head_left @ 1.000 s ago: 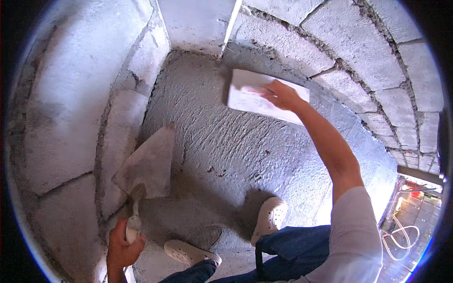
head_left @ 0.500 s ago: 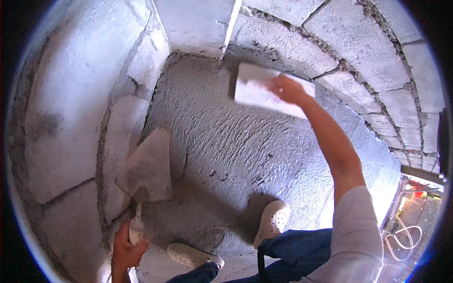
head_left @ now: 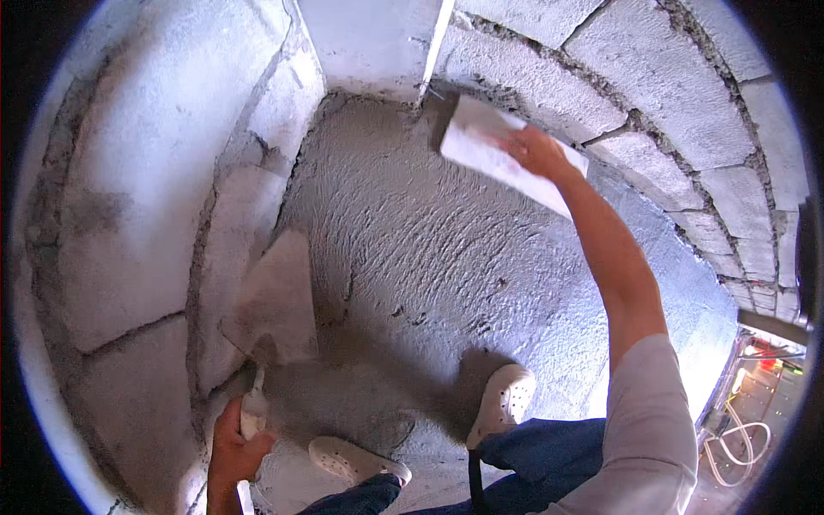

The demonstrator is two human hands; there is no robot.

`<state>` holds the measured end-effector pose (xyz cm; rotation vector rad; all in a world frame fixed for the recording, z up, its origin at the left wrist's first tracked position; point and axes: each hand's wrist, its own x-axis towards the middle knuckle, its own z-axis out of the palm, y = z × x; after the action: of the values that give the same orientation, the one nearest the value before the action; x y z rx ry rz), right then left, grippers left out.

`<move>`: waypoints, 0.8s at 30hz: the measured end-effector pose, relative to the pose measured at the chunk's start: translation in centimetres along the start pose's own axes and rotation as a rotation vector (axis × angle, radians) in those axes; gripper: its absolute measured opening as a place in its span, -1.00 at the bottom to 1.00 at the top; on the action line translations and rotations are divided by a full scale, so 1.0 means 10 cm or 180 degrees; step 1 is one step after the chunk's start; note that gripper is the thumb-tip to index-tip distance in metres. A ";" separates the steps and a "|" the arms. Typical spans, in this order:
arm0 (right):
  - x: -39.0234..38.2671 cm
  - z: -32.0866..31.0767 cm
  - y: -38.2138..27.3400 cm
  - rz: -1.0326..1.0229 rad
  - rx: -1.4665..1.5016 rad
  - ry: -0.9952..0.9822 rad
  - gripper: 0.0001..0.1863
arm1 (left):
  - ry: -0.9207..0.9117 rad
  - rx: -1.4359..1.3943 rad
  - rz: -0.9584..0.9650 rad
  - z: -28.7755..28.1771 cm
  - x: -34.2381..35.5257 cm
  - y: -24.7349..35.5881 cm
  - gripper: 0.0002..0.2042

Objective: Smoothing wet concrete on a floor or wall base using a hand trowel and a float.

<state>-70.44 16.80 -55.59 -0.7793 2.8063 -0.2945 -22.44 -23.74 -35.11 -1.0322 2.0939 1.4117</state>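
2 hands hold 2 tools, 1 in each. The left hand is wrapped around the handle of 1 pointed trowel, its blade near the left block wall. The right hand, blurred, is curled over the top of 1 white float, which lies on wet cement near the right block wall. 2 pale shoes stand between the arms. Against the earlier frame, the float sits closer to the right block wall, slanting more steeply, while the trowel hardly shifts
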 end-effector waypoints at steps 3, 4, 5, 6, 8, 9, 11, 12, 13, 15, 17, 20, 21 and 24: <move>0.40 -0.05 -0.47 0.0090 -0.0117 0.0012 -0.61 | -0.0234 -0.0223 -0.0221 -0.05 0.01 -0.13 -0.66; 0.51 -0.04 -0.57 -0.0169 -0.0104 -0.0236 -0.58 | -0.0244 -0.0221 -0.0208 -0.04 0.02 -0.07 -0.66; 0.52 0.05 -0.55 -0.0056 0.0078 -0.0403 -0.58 | -0.0382 -0.0107 -0.0300 -0.01 0.05 0.05 -0.65; 0.50 0.15 -0.53 0.0054 0.0262 -0.0571 -0.58 | -0.0517 0.0008 -0.0394 0.00 0.06 0.14 -0.64; 0.08 0.14 -0.69 -0.0592 -0.0109 -0.0624 -0.61 | -0.0438 0.0177 -0.0118 -0.02 0.06 0.24 -0.63; -0.03 0.12 -0.44 -0.0553 -0.0122 -0.0616 -0.61 | -0.0488 0.0363 0.0181 -0.03 0.06 0.27 -0.62; -0.10 0.15 -0.01 -0.0822 0.0346 -0.0577 -0.61 | -0.0427 0.0162 0.0095 -0.03 0.07 0.19 -0.61; -0.04 0.11 0.07 -0.0284 -0.0081 -0.0330 -0.58 | -0.0360 -0.0034 -0.0038 -0.03 0.06 0.13 -0.61; 0.12 -0.04 0.00 -0.0091 -0.0246 -0.0408 -0.57 | -0.0362 -0.0022 -0.0076 -0.04 0.06 0.05 -0.61; 0.25 -0.10 -0.23 0.0107 -0.0403 -0.0528 -0.56 | -0.0189 0.0149 -0.0061 -0.07 0.02 -0.10 -0.62; 0.37 -0.10 -0.39 0.0105 0.0056 -0.0299 -0.56 | -0.0365 0.0080 -0.0128 0.00 0.07 0.05 -0.62; 0.24 0.22 -0.55 -0.0747 -0.0113 -0.0433 -0.57 | -0.0538 0.0112 -0.0152 0.03 0.11 0.11 -0.63; 0.05 0.26 -0.61 -0.0908 -0.0061 -0.0394 -0.58 | -0.0539 0.0210 -0.0129 0.02 0.10 0.10 -0.62; -0.15 0.18 -0.36 -0.0902 -0.0010 -0.0538 -0.59 | -0.0315 0.0276 -0.0276 0.05 0.04 0.31 -0.63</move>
<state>-67.01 14.35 -56.15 -1.1476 2.5387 -0.2554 -25.08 -22.75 -33.73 -0.9861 1.9967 1.2918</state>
